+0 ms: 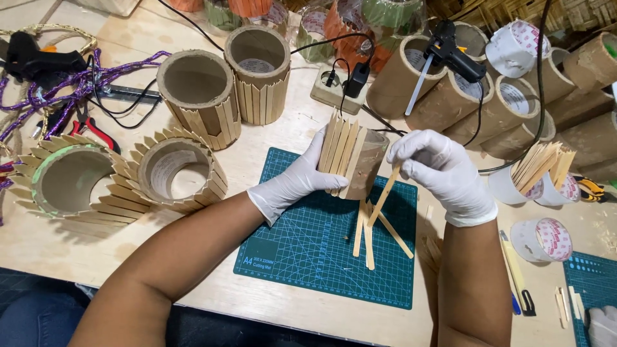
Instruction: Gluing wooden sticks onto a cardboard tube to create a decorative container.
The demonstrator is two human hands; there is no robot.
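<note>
Cardboard tube (367,166) gripped in left hand (297,180) — right hand (443,172) pinching wooden stick (384,195) beside it

A round white label (256,65) lies inside the tube (258,72) at top centre; white printed text marks the green mat's (321,257) near-left corner.

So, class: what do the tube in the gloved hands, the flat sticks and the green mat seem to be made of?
Tube: probably cardboard, matte brown with a thick wall.
Sticks: likely pale, unfinished wood, thin and flat.
Mat: seemingly rubbery plastic, dull green with printed gridlines.
</note>
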